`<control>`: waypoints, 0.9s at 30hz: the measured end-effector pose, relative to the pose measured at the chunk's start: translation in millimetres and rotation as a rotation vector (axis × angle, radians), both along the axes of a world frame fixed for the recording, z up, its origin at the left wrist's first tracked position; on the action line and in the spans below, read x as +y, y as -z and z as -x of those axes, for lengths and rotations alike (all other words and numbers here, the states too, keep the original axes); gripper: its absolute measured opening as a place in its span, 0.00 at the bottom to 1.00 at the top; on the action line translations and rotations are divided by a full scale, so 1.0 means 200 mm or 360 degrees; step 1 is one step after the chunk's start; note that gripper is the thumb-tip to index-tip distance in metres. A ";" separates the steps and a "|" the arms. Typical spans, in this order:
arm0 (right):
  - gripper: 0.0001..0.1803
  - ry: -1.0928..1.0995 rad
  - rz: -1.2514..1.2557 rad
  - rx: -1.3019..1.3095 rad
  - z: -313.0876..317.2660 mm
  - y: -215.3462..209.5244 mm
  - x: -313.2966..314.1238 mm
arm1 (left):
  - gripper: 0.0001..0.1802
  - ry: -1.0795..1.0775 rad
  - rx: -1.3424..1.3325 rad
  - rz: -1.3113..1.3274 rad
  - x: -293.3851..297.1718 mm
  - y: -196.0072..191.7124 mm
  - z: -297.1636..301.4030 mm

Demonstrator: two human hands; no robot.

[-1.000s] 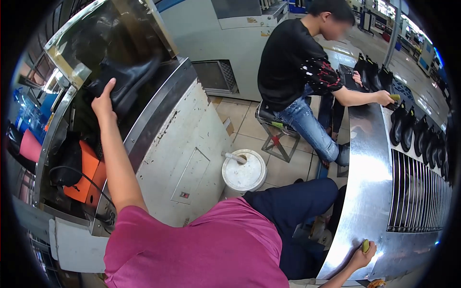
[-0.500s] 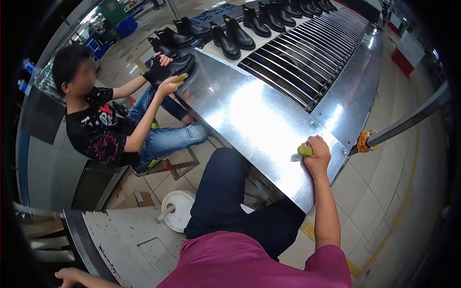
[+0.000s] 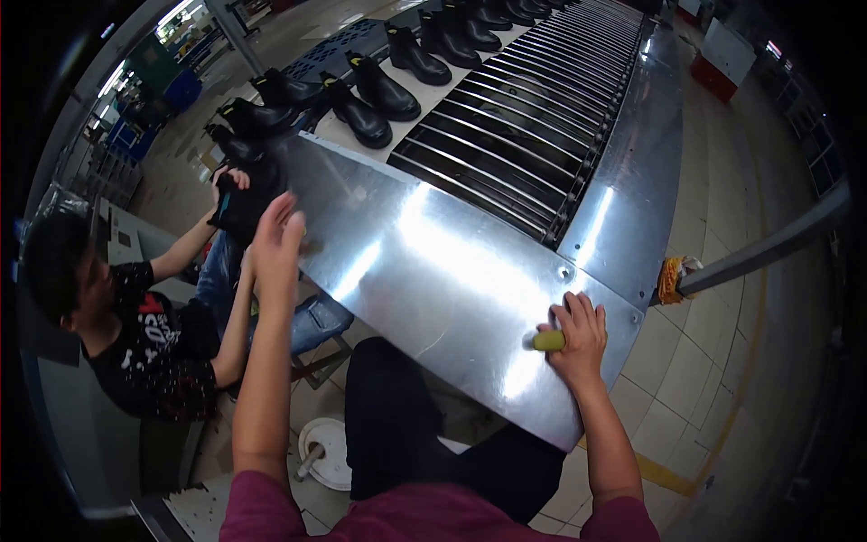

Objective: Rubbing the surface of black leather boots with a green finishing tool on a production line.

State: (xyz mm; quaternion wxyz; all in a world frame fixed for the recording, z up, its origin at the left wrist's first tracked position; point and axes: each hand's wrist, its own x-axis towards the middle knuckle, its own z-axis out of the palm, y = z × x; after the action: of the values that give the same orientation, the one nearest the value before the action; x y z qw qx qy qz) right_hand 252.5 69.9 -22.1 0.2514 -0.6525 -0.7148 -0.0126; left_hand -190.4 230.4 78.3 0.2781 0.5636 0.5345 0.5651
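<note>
Beyond the steel table (image 3: pixel 470 262), black boots (image 3: pixel 379 90) crowd rollers (image 3: pixel 533 117).

Yellow tool (image 3: pixel 547 341) mostly hidden inside right hand (image 3: pixel 578 332), far boots (image 3: pixel 488 16) cut by top edge

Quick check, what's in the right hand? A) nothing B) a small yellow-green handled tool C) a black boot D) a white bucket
B: the right hand rests on the shiny metal table, fingers closed round a small yellow-green handle.

Tiled floor (image 3: pixel 695 361), yellow line (image 3: pixel 664 471); blue crates (image 3: pixel 176 90) far left.
</note>
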 end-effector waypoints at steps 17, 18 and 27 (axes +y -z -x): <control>0.25 0.0161 0.0539 -0.0260 0.01 -0.07 0.12 | 0.69 -0.0907 0.0294 0.0509 2.38 1.03 -0.24; 0.25 0.0145 0.0544 -0.0270 0.01 -0.09 0.13 | 0.63 -0.0938 0.0284 0.0510 2.38 1.03 -0.27; 0.25 0.0070 0.0336 -0.0095 -0.04 -0.01 0.14 | 0.40 -0.0505 -0.0797 0.0666 2.12 0.69 0.07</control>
State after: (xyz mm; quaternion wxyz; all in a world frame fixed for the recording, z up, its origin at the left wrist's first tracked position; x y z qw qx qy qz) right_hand 261.1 97.2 -19.3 0.1594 -0.6903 -0.7047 0.0378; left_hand -205.1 654.9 -59.2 0.4185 0.2485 0.6348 0.6001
